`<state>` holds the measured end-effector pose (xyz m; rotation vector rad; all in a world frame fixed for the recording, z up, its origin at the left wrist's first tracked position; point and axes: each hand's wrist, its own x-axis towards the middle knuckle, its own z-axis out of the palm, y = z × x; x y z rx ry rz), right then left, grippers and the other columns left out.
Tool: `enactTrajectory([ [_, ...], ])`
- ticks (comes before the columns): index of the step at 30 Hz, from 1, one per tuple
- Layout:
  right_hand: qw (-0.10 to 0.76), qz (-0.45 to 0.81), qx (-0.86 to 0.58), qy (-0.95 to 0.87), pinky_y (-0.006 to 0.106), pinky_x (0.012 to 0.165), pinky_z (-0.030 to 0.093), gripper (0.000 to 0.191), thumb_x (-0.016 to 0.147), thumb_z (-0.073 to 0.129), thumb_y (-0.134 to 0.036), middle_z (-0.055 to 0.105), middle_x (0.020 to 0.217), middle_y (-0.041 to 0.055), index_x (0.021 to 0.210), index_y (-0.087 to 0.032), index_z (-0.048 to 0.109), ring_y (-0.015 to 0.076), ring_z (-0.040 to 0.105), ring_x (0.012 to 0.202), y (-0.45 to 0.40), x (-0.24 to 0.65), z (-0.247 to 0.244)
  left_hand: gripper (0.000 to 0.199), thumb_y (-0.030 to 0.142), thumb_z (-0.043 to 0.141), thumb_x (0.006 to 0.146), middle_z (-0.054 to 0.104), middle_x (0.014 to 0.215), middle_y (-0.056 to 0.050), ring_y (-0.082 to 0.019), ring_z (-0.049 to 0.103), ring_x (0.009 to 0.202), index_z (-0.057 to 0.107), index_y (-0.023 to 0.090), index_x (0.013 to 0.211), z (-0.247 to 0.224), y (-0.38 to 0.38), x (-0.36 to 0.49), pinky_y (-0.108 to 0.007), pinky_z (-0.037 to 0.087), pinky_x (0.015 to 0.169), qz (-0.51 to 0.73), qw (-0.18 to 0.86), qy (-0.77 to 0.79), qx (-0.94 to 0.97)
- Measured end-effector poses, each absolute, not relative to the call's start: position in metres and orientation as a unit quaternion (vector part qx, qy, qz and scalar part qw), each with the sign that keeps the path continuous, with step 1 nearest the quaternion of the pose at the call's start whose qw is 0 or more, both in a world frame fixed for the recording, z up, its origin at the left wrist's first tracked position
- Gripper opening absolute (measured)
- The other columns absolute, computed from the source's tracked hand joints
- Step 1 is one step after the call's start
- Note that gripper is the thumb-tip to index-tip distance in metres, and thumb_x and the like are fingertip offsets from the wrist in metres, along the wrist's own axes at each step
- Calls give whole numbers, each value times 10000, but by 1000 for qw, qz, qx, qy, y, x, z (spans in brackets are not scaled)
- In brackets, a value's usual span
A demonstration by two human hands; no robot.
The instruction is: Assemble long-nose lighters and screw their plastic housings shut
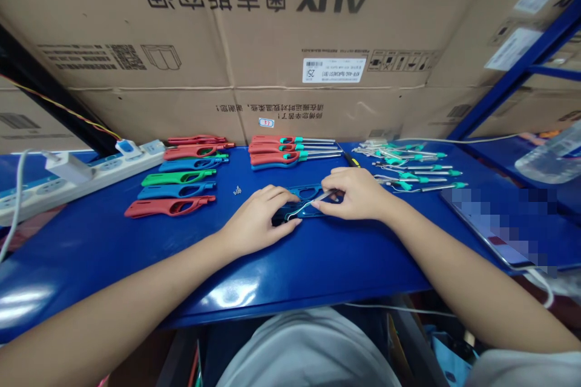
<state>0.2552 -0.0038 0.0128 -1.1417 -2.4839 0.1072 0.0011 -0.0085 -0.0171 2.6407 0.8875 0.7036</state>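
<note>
On the blue tabletop [318, 269] before you, the blue shell [313, 211] looks part-assembled: your left hand [258, 221] curls thumb and fingers round its left end, holding it, while your right hand [356, 193] pinches a slim silver piece [324, 195] over it, beside a pale wire [299, 210]. Just beyond, the red and blue lighters [267, 158] with tubes appear done; the tubeless handles [152, 207] at left, tiny screws [237, 190] and wired tubes [408, 185] at right look unfitted.
</note>
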Motion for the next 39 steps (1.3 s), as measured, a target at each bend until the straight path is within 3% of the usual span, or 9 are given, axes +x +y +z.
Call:
enactTrajectory([
  [9,192,10,-458,-868,276,606,284,434,876,625,-503,583,642,10,619,-188,475,142,512,672,1,263,15,307,313,676,921,693,1163,-79,-251,641,1079,619,191,1198,-20,-8,-1,-437,505,983,235,142,317,908],
  [19,211,-27,-480,-851,262,593,275,435,886,601,-531,529,644,9,636,-188,507,144,481,655,6,267,13,199,221,619,949,729,1082,-78,-224,662,965,648,164,1137,-21,-7,-1,-396,547,890,266,140,327,896],
  [28,253,-46,-488,-834,269,594,298,418,872,605,-502,500,625,14,620,-197,469,153,462,629,6,266,16,308,293,702,911,745,1051,-78,-228,676,935,652,166,1187,-20,-6,-2,-405,558,869,258,145,326,898],
  [39,204,-4,-442,-873,280,600,280,452,899,591,-550,528,627,4,639,-192,494,145,486,657,7,267,12,397,260,720,870,713,1044,-78,-212,666,915,633,163,1245,-21,-5,-3,-386,572,857,269,188,350,877],
])
